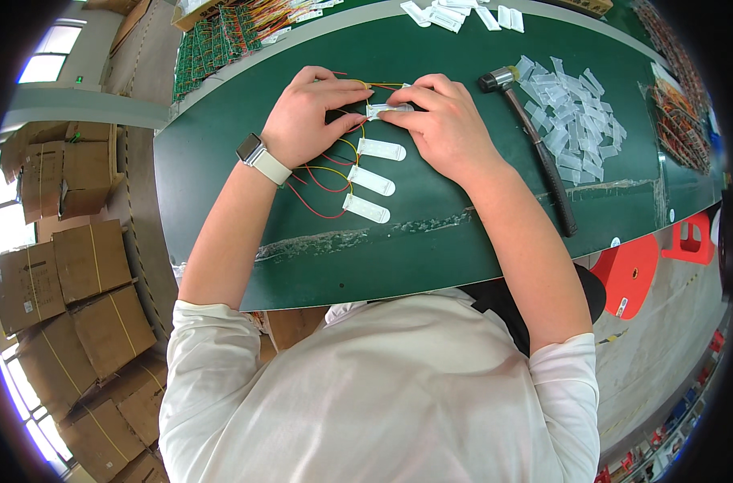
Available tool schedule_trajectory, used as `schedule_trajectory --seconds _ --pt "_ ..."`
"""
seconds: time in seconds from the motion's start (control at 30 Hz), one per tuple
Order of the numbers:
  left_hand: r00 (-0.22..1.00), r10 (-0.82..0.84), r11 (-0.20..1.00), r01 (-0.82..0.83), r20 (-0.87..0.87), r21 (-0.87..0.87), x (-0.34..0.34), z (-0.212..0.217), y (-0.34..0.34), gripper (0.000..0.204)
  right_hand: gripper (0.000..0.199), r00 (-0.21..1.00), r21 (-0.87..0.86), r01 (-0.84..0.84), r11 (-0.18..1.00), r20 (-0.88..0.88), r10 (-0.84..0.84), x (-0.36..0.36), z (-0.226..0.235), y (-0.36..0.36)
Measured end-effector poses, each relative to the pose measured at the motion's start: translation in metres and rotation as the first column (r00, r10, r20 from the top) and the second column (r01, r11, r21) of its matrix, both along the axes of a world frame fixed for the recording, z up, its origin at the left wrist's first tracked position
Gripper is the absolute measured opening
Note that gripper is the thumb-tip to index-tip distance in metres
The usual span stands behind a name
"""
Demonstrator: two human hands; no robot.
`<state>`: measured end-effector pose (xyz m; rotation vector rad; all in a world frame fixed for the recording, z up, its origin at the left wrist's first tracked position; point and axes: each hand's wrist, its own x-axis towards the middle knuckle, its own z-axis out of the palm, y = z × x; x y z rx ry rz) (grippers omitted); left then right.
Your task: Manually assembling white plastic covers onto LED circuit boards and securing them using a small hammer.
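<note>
My left hand (303, 117), with a watch on its wrist, has its fingers bent in at the wired end of a small white plastic case (389, 110). The opposite end of that case is pinched by my right hand (448, 125), its thumb and fingers pressed along it. Part of the case hides under the fingertips. Nearer to me lie three more white cases, one (381, 150) just below my hands, then a second (371, 180) and a third (366, 208). Thin red and yellow wires (328, 169) loop from their left ends.
Right of my right hand lies a hammer (550, 165) with a dark handle, beside a heap of translucent plastic pieces (571, 121). White cases (447, 14), green circuit boards (213, 52) and wire bundles (680, 129) sit around the green table's (326, 278) edges. Cardboard boxes (92, 258) stand left, red stools (628, 274) right.
</note>
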<state>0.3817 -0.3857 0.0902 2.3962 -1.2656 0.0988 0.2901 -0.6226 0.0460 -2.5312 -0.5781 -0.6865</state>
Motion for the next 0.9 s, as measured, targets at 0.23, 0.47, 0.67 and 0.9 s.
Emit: schedule_trajectory --seconds 0.23,0.47,0.67,0.9 --pt "0.998 0.018 0.996 -0.024 0.062 0.09 -0.002 -0.0013 0.0031 0.044 0.026 1.0 0.008 0.003 1.0 0.002 -0.003 0.0001 0.001 0.0006" --pt "0.993 0.056 0.99 -0.068 0.102 0.121 -0.004 -0.007 0.0025 0.05 0.022 1.0 0.012 0.019 1.0 0.009 -0.019 -0.0018 0.0026 0.0035" --pt "0.985 0.104 0.984 -0.122 0.134 0.13 -0.0083 -0.0073 -0.002 0.054 0.023 1.0 0.009 0.028 1.0 0.003 -0.028 -0.0028 0.0041 0.0039" --pt "0.988 0.116 0.978 -0.131 0.101 0.163 -0.0078 -0.0061 -0.0022 0.055 0.025 1.0 0.021 0.029 0.999 0.002 -0.029 -0.0007 0.0019 0.0033"
